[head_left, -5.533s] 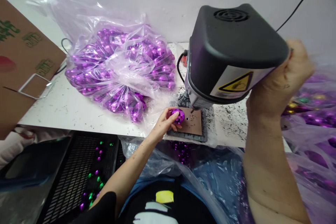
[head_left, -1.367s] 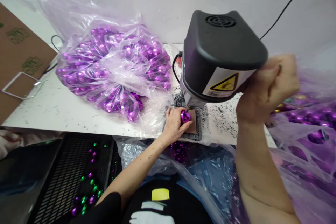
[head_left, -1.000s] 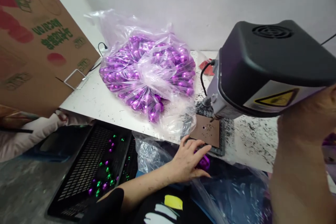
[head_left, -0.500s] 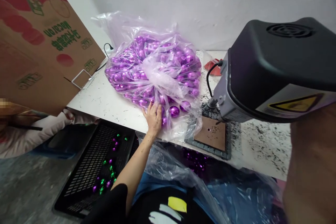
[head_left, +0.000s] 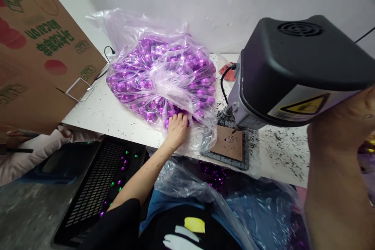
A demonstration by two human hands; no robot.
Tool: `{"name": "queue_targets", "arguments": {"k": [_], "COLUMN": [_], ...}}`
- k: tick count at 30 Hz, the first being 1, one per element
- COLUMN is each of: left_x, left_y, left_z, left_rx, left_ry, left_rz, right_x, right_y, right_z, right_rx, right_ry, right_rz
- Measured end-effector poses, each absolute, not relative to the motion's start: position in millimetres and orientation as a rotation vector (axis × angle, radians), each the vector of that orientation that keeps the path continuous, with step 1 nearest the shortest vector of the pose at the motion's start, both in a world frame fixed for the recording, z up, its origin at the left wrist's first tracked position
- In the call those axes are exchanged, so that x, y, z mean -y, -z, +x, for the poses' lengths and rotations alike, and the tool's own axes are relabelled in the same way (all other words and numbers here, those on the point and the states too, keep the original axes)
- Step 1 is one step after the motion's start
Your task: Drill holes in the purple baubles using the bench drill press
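A clear plastic bag [head_left: 158, 78] full of shiny purple faceted beads [head_left: 131, 74] lies on the white table. At its front opening, my left hand [head_left: 177, 129] has its fingers curled down over purple beads; one shows beside the fingertips, and the palm side is hidden. To the right stands a black-topped drilling machine [head_left: 295, 58] over a brown board [head_left: 227, 143] with a small hole. My right arm rises along the right edge, and my right hand [head_left: 365, 105] is partly visible beside the machine, its fingers hidden.
A printed cardboard box [head_left: 43, 54] stands at the left, near a co-worker's sleeve [head_left: 38, 144]. Below it, a black crate [head_left: 90, 183] holds green and purple beads. Dark shavings [head_left: 281, 152] litter the white table [head_left: 117, 121]. Clear plastic sheeting [head_left: 187, 179] covers my lap.
My left hand has moved slightly right and its spread fingers have curled over beads at the bag opening. The view has shifted a little, so the bag and machine appear farther left.
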State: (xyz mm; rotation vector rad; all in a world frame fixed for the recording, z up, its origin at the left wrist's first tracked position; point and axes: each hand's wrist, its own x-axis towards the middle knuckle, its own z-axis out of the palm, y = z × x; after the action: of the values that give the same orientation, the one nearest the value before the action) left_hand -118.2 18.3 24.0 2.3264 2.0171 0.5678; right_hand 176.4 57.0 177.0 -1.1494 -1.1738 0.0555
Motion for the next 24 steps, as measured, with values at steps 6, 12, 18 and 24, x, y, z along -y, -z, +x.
{"name": "queue_targets", "arguments": {"k": [6, 12, 18, 24], "left_x": [-5.7, 13.4, 19.9, 1.9], "left_y": [-43.5, -50.5, -39.6, -39.2], "left_z": [-120.5, -97.2, -75.8, -67.5], "left_rx": [-1.376, -0.856, -1.115, -1.117], "left_ry": [-1.039, -1.018, -0.957, -0.900], "left_rz": [1.523, 0.822, 0.972, 1.124], "right_x": [-57.1, -53.6, -54.7, -50.7], "right_y": [-178.9, -184.2, -186.0, -186.6], "right_z": [174.7, 166.2, 165.0, 162.9], "right_rx": [1.295, 1.250, 1.280, 1.271], "right_ry": [0.085, 0.004, 0.083, 0.104], "right_rz": [-1.036, -1.025, -0.980, -1.075]}}
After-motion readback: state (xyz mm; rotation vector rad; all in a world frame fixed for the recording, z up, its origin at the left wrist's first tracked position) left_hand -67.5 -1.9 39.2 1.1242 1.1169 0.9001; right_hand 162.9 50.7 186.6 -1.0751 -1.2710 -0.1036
